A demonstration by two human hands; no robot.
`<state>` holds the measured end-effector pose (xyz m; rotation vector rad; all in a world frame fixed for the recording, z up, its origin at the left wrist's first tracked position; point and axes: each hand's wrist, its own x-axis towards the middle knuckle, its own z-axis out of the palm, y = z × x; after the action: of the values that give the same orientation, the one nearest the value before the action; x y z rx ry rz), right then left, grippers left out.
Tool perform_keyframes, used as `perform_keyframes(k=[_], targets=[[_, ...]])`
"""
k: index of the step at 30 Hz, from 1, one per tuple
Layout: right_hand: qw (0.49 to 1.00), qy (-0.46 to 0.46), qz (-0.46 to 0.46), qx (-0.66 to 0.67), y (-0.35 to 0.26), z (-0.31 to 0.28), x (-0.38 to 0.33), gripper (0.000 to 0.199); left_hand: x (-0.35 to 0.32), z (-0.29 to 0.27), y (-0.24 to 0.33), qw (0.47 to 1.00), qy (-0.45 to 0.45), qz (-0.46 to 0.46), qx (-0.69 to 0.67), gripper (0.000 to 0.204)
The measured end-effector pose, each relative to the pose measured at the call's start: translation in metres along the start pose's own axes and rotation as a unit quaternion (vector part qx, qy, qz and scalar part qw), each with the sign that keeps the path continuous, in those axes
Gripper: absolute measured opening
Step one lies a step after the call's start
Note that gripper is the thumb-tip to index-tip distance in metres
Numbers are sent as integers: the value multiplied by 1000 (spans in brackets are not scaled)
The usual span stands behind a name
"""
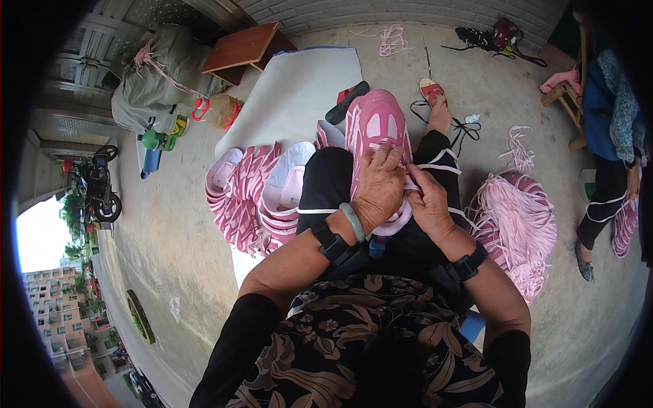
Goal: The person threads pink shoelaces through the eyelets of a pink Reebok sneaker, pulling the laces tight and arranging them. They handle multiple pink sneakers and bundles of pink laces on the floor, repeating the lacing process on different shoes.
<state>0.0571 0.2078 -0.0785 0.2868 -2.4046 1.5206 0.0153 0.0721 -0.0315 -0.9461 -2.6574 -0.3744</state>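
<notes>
A pink sneaker [376, 105] rests on my lap, its toe pointing away from me. My left hand [382, 187] lies over the lacing area, fingers curled down and pressed together at the lace. Against the right side of the sneaker's opening, my right hand [433, 205] pinches a pale pink shoelace [409, 182] between thumb and fingers. The exact grip of the left fingertips is hidden behind the hand. Loops of pale lace [441, 167] lie across my right trouser leg.
Several pink sneakers [235, 197] stand packed on a white sheet [299, 88] at left. A pink lace bundle [520, 211] lies right. Another person's sleeve [615, 88] and sneaker [624, 228] show far right. Bottles [221, 110], a sack [170, 64] and a wooden stool [238, 51] stand far left.
</notes>
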Motion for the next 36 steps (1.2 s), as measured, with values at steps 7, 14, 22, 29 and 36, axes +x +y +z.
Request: perform_keyframes(k=[7,14,22,29,36], targets=[[993,-10,122,0,-15,-2,-10,74,1,-33,-1,996,-10,83,-2,21],[917,-12,321,237,-23,-22,0,65,-107,-112,-103,989,-1,-112,92,11],[900,-58,370,222,-14,-22,28,52,-256,-150,-187,912,47,-357,198,11],[924,-135,318,165,-24,-33,20,33,-303,-186,-211,881,101,-420,191,14],[976,-150,-40,-151,-49,-96,-9,17,-220,-219,-179,553,398,-445,-580,24]])
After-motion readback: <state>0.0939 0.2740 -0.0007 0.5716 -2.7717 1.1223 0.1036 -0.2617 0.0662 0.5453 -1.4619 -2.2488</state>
